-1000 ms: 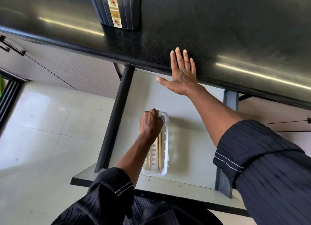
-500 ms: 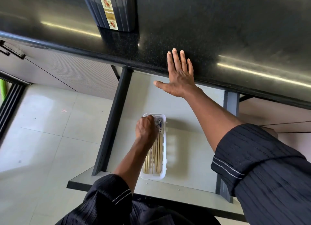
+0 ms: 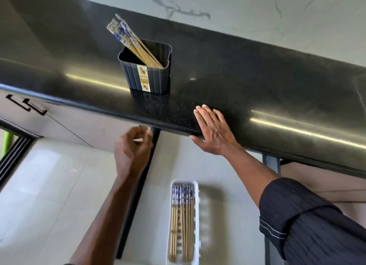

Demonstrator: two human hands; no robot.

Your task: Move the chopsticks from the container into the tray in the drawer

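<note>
Beside the container [image 3: 147,66], right hand [image 3: 214,130] rests flat on counter [image 3: 257,82].

Home kitchen: black countertop [image 3: 257,82], cutlery drawer [image 3: 227,175].

**Dark counter, pale room**

I see a glossy black speckled counter [image 3: 257,82] catching long streaks of light. Behind it rises a white marble-veined wall [image 3: 237,5]. Below sit pale cabinet fronts [image 3: 83,124] with black handles [image 3: 25,104], over large light floor tiles [image 3: 49,185].
</note>
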